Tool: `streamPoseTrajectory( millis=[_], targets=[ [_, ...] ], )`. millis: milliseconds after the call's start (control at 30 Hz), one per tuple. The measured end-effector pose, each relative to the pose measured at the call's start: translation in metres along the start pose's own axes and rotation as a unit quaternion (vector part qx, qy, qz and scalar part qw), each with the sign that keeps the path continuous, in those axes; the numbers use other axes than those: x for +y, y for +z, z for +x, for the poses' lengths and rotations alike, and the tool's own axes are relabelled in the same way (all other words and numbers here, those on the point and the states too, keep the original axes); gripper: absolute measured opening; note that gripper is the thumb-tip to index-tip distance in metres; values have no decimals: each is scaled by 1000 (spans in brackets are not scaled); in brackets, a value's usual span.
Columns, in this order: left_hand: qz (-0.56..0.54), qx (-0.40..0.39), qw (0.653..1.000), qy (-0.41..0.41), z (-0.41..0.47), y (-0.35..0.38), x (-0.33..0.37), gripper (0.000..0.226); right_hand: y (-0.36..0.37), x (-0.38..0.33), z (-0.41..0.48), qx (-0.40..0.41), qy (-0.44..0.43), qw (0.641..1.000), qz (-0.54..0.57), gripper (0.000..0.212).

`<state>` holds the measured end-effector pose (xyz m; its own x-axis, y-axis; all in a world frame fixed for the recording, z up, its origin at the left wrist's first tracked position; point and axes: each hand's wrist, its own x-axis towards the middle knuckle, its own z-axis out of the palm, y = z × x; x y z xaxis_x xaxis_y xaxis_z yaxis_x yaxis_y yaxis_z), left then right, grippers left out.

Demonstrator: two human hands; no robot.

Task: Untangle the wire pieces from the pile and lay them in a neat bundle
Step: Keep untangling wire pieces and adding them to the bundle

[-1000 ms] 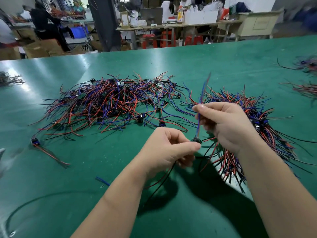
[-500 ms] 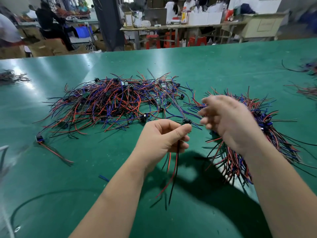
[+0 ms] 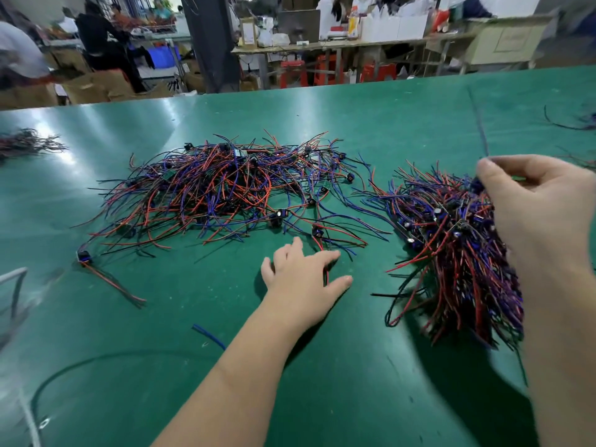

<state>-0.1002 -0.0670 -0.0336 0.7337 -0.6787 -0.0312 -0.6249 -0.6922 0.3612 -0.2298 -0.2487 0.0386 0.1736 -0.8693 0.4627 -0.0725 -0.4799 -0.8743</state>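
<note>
Head view: left hand (image 3: 300, 275) flat, fingers spread — right hand (image 3: 541, 204) pinches wire piece (image 3: 480, 127) over bundle (image 3: 451, 253).

A green desk (image 3: 338, 391) carries a loose tangled pile (image 3: 219, 191) of red, blue and black wires with small black plugs, lying toward the middle. Near the desk's right edge lies a tighter bundle (image 3: 458, 253) of the same wires, its ends pointing mostly toward the near edge. The left hand (image 3: 301, 279) lies low at the pile's near side, fingers spread and straight, with a red wire running between forefinger and thumb. The right hand (image 3: 541, 217) is raised over the bundle, its curled fingers pinching a thin wire piece (image 3: 479, 124) that rises blurred above it. A lone plugged wire (image 3: 84, 255) lies toward the left edge, and a short blue scrap (image 3: 209, 336) lies beside the left forearm.
</note>
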Motion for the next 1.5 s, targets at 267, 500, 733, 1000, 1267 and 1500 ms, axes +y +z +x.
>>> streamPoseTrajectory(
  millis=[267, 500, 733, 1000, 1267, 1500],
  targets=[
    [-464, 39, 885, -15, 2, -10, 8, 18, 21, -8, -22, -118, -7, 992, 53, 13],
    [-662, -15, 740, 120, -8, -27, 19, 34, 42, -13, -52, -390, 220, 889, 101, 30],
    [-690, -153, 691, 149, -19, -30, 25, 22, 31, -23, -40, -378, 254, 810, 369, 44],
    [-699, -221, 666, 133, -18, -35, 17, 35, 34, -19, -41, -360, 209, 840, 348, 17],
    [-609, -124, 779, 89, -17, -25, 28, 11, 39, -12, -51, -417, 127, 886, 158, 31],
    [-499, -204, 831, 141, -21, -28, 23, 18, 33, -12, -37, -279, 135, 927, 212, 16]
  ],
)
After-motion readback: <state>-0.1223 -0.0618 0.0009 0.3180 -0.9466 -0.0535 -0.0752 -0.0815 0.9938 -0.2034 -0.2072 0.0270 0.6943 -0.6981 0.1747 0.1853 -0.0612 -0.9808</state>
